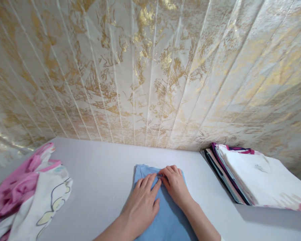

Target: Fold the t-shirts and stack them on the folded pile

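A light blue folded garment (169, 214) lies lengthwise in front of me on the pale surface, its far edge slightly wrinkled. My left hand (145, 201) rests flat on its left side, fingers stretched out and pointing away from me. Close beside it, my right hand (174, 182) has its fingers curled, with thumb and fingertips pinching the cloth near the far end. Between the two hands' fingertips shows a small greyish bit (160, 175), too small to make out. My wrists and hands cover part of the garment, and its near end runs out of view.
To the right stands a stack of folded clothes (256, 177), a white printed shirt on top. A loose heap of pink and white clothes (27, 197) lies at the left. Behind the pale tabletop (97, 167) hangs a white and gold patterned covering (150, 73).
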`<act>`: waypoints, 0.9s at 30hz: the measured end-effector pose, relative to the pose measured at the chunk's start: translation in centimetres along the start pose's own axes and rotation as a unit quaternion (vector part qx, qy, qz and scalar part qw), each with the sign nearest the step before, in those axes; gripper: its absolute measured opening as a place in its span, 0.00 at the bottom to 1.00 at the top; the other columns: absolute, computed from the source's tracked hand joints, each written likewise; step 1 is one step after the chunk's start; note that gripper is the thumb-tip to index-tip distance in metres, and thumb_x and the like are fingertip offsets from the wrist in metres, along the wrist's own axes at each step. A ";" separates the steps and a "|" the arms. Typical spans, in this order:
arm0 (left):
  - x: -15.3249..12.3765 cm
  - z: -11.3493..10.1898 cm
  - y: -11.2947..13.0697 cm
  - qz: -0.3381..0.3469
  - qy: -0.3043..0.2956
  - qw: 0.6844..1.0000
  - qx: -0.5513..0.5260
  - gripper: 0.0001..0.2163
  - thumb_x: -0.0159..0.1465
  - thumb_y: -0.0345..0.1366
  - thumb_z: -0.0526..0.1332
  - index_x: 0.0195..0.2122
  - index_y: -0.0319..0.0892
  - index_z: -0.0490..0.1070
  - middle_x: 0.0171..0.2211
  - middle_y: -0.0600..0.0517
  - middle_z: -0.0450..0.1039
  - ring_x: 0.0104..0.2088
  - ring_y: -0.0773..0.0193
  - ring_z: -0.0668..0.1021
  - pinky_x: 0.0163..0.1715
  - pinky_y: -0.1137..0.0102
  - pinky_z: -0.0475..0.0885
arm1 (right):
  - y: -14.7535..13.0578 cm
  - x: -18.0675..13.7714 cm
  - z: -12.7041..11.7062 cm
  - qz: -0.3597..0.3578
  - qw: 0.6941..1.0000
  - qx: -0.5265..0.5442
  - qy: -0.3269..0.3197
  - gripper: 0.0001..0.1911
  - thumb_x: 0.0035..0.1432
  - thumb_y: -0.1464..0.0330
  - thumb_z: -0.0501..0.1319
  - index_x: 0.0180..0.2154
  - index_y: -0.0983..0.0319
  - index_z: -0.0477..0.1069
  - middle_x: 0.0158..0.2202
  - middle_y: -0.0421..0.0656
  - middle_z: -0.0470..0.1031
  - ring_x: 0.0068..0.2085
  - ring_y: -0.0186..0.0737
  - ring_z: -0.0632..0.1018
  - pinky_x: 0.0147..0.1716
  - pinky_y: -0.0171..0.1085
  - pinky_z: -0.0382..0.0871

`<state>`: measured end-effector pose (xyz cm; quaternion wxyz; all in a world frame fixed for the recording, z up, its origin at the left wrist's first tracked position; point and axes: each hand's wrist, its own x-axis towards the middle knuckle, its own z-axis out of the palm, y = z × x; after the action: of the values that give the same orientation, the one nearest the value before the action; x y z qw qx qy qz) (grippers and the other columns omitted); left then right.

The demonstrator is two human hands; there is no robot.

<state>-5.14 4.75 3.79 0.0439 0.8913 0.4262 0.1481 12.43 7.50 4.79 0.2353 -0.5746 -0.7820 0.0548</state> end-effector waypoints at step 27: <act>6.1 -1.6 3.6 0.050 -0.027 0.997 -0.055 0.22 0.61 0.22 0.52 0.56 0.39 0.67 0.61 0.43 0.64 0.60 0.52 0.67 0.56 0.56 0.63 | 2.6 -8.7 -2.1 0.144 0.984 0.074 0.073 0.16 0.63 0.64 0.50 0.50 0.58 0.66 0.44 0.47 0.78 0.41 0.42 0.80 0.41 0.40 0.74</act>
<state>0.64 7.10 7.44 0.0973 0.9116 0.3706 0.1490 17.63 -0.06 3.09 0.3231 -0.6644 -0.6658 0.1042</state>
